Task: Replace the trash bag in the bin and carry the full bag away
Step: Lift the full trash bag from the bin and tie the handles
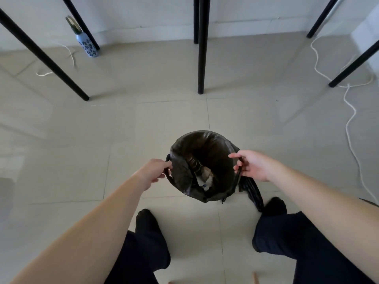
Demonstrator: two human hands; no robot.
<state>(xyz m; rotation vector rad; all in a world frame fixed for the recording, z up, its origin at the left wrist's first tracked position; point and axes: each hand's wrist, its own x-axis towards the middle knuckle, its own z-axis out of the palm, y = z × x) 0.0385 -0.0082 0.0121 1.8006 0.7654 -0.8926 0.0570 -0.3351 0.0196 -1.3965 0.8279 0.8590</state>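
Left hand (152, 174) pinched the bag (207, 148) handle at its left rim; right hand (253, 167) pinched the right handle. Bag axis stood vertical on the floor (143, 128), mouth up.

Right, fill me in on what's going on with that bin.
A person stands over a black trash bag that sits open on the tiled floor, with rubbish inside. The left hand pinches the bag's handle on one side of the rim and the right hand pinches the handle on the other. The bag is not yet lifted. A second, bunched-up black bag shows just below the right hand; whether that hand holds it is unclear.
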